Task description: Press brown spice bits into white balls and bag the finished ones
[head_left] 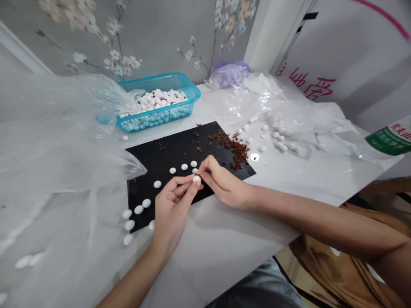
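Between the thumb and fingers of my left hand point(175, 201) is a small white ball point(197, 179). My right hand point(221, 182) is closed in a pinch at the right side of that ball; whatever its fingertips hold is too small to make out. Both hands are over the near edge of a black sheet point(150, 158). Several loose white balls point(157, 184) lie on the sheet around my left hand. A heap of small reddish-brown pieces point(236, 152) is spread at the sheet's right end, beyond my right hand.
A blue plastic basket point(154, 124) of white balls and brown bits stands at the back. Clear plastic bags point(64, 141) cover the left side. More plastic point(253, 92) and white balls point(276, 134) lie at right, near a green-labelled bottle point(390, 139).
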Available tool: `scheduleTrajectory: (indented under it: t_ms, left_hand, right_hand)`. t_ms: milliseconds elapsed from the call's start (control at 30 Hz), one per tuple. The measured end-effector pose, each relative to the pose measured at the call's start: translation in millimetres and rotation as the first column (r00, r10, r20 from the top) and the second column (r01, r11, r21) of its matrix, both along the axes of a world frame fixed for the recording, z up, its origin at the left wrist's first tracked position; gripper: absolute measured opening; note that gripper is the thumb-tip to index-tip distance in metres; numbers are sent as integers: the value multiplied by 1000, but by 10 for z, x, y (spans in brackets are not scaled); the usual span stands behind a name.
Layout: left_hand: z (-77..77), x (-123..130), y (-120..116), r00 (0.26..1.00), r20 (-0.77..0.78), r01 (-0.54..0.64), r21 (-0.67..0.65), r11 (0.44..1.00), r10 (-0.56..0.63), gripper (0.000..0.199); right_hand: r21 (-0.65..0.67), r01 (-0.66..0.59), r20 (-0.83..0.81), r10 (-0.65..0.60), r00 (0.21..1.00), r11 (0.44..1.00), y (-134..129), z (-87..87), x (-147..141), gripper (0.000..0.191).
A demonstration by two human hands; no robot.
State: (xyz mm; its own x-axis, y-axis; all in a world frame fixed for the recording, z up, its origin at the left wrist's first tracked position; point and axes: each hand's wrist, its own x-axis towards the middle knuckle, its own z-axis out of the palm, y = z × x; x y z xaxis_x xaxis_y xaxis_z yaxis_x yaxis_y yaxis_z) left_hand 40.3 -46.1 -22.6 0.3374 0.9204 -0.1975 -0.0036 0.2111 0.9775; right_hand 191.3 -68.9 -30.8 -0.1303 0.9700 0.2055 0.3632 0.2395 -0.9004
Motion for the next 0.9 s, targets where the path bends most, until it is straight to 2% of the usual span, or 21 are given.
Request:
scheduleTrajectory:
  t_ms: [133, 200, 300, 400, 567, 767, 900]
  left_hand:
    - [4, 6, 4, 1000, 9, -6, -1, 1000, 6, 27]
    - [-5, 1, 5, 1000, 13, -12, -10, 1000, 12, 27]
    - [-22, -10, 6, 999, 38, -26, -18, 999, 27, 25]
    - [-25, -17, 6, 998, 57, -12, -15, 1000, 13, 24]
    - [-9, -18, 5, 999, 51, 11, -18, 1000, -10, 22]
    - [3, -11, 13, 999, 44, 15, -17, 1000, -14, 24]
    - [17, -20, 18, 1000, 20, 17, -15, 1000, -16, 24]
  right_hand:
    - [86, 144, -28, -142, 989, 986, -1, 69, 6, 6]
    - [108, 165, -24, -163, 986, 980, -12, 93, 20, 4]
    - [137, 137, 27, -142, 989, 981, -32, 102, 40, 12]
    - [224, 97, 91, -120, 989, 970, -35, 87, 54, 22]
    - [391, 59, 177, -138, 974, 918, -14, 49, 84, 13]
    - [471, -25, 306, -136, 942, 882, -6, 49, 114, 13]
    - [534, -85, 425, -180, 887, 841, -4, 42, 111, 16]
